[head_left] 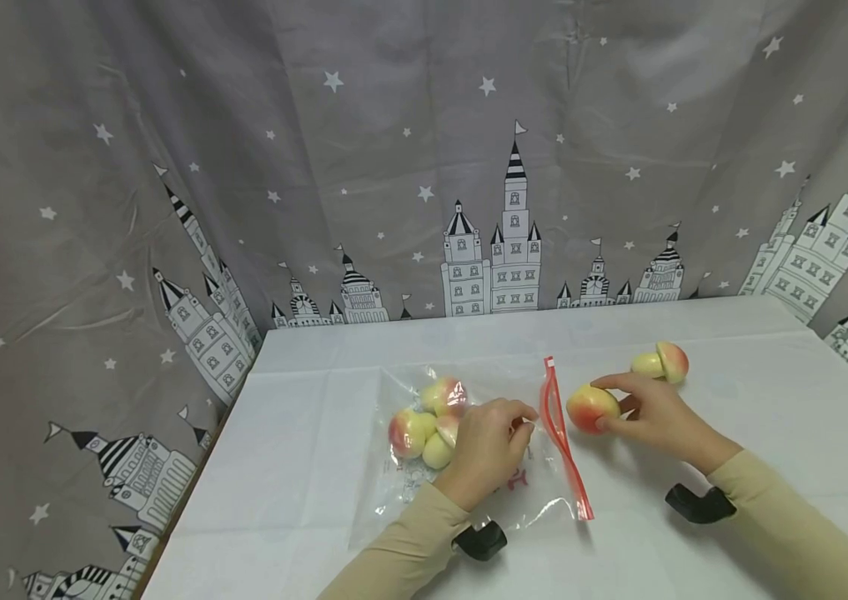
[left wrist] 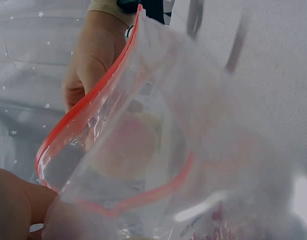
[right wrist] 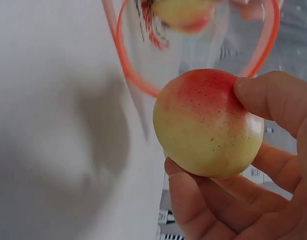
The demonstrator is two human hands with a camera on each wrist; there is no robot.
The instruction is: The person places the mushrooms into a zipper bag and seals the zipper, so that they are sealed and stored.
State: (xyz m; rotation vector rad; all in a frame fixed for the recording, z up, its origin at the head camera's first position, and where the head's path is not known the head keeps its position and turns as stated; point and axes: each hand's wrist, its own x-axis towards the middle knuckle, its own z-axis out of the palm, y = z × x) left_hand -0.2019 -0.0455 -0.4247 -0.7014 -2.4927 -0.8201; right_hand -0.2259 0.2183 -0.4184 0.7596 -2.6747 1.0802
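Note:
A clear zip bag (head_left: 544, 492) with a red closure strip (head_left: 566, 442) lies on the table, several yellow-and-red toy mushrooms (head_left: 408, 433) inside its left half. My left hand (head_left: 491, 446) pinches the bag's upper layer near the mouth; in the left wrist view its fingers (left wrist: 23, 200) hold the edge and the mouth gapes. Just right of the strip, my right hand (head_left: 649, 417) grips another toy mushroom (right wrist: 206, 125) between thumb and fingers. Its rounded, speckled cap faces the right wrist camera, which shows the red-rimmed opening directly beyond it. The stem is hidden there.
One more toy mushroom (head_left: 661, 363) lies on its side on the white table (head_left: 303, 417), behind my right hand. A grey curtain (head_left: 393, 167) printed with castles and stars hangs along the back and left sides. Black straps (head_left: 699, 504) sit at both wrists.

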